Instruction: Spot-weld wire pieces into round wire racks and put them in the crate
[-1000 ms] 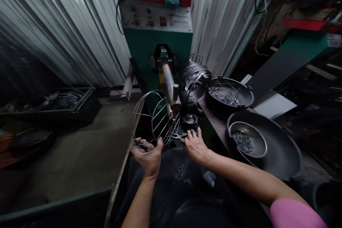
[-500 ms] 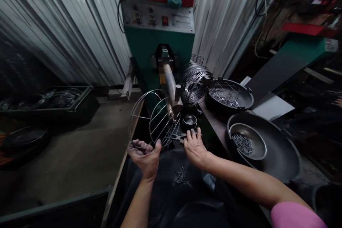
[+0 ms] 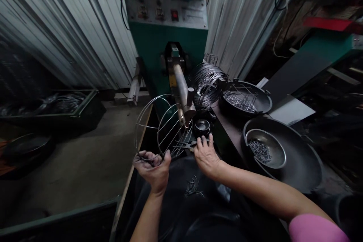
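Observation:
My left hand (image 3: 153, 168) is closed around the lower rim of a round wire basket frame (image 3: 163, 126), which stands tilted against the arm of a green welding machine (image 3: 170, 45). My right hand (image 3: 206, 155) rests just right of the frame, fingers curled on a pair of pliers (image 3: 188, 145) that touches the frame's inner ring. A small pile of short bent wires (image 3: 193, 186) lies on the dark cloth over my lap, between my forearms.
A coil of wire rings (image 3: 208, 83) hangs beside the machine. A black pan of wire pieces (image 3: 245, 100) and a large wok (image 3: 300, 162) holding a metal bowl of small pieces (image 3: 265, 151) sit to the right. A crate (image 3: 65, 107) lies on the floor at left.
Both hands and the wire frame have stayed nearly as they were; the view has shifted slightly and the frame sits a little more to the left.

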### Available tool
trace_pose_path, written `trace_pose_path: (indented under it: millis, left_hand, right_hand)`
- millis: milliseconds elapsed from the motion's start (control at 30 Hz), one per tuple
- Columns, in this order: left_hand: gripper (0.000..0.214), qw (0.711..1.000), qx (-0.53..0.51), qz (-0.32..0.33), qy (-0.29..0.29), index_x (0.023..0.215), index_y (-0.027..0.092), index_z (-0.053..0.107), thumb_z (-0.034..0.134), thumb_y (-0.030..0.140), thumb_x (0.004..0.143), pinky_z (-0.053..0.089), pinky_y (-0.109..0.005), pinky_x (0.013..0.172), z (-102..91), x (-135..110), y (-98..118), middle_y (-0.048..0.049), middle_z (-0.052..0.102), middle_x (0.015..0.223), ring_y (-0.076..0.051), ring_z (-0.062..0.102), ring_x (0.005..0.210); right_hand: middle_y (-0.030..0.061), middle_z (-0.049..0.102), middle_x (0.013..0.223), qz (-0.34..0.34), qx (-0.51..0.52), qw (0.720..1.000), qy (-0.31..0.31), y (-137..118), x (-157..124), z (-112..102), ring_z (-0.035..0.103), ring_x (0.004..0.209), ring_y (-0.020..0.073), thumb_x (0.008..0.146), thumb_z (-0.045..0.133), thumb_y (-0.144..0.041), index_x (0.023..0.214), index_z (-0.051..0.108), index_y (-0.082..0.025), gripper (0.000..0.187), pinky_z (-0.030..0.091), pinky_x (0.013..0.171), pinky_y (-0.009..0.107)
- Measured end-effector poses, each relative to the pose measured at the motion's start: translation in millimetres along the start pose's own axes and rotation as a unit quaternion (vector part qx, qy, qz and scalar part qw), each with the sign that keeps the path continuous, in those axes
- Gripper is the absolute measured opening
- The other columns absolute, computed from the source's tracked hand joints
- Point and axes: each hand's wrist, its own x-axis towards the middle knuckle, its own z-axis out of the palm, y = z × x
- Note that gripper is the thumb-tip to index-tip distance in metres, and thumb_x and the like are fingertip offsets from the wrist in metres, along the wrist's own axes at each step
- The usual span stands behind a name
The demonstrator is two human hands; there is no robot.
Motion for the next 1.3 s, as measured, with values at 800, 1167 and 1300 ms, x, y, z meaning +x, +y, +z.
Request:
trace_pose_path:
  millis: [800, 1167, 1300]
  left_hand:
    - [0.055, 1.000, 0.000, -0.028, 0.009, 0.095, 0.022, 0.033, 0.074, 0.023, 0.058, 0.033, -0.015, 0.046, 12.9, 1.0, 13.9, 0.0071, 0.032, 0.076, -0.002, 0.030, 0.052]
    - [0.056, 0.999, 0.015, -0.038, 0.006, 0.093, 0.022, 0.030, 0.073, 0.025, 0.057, 0.032, -0.015, 0.046, 18.3, -3.4, 14.8, 0.0074, 0.033, 0.076, -0.002, 0.030, 0.052]
    - [0.056, 0.999, 0.013, -0.049, 0.007, 0.093, 0.022, 0.030, 0.073, 0.025, 0.057, 0.032, -0.015, 0.046, 20.1, -4.8, 18.2, 0.0065, 0.034, 0.078, -0.002, 0.030, 0.053]
  right_hand:
    - [0.0135, 0.055, 0.101, -0.047, 0.102, 0.994, 0.000, 33.6, 9.5, 9.4, 0.051, 0.089, 0.0255, 0.077, 0.060, -0.042, 0.107, 0.050, -0.009, 0.046, 0.039, 0.077, 0.036]
    - [0.0143, 0.057, 0.098, 0.024, 0.088, 0.996, -0.015, 31.7, 20.8, 21.1, 0.053, 0.092, 0.0273, 0.077, 0.059, -0.043, 0.107, 0.050, -0.010, 0.045, 0.039, 0.080, 0.036]
    - [0.0141, 0.057, 0.100, 0.000, 0.092, 0.996, -0.020, 37.0, 22.9, 24.2, 0.053, 0.093, 0.0255, 0.083, 0.052, -0.037, 0.109, 0.049, -0.010, 0.038, 0.040, 0.079, 0.033]
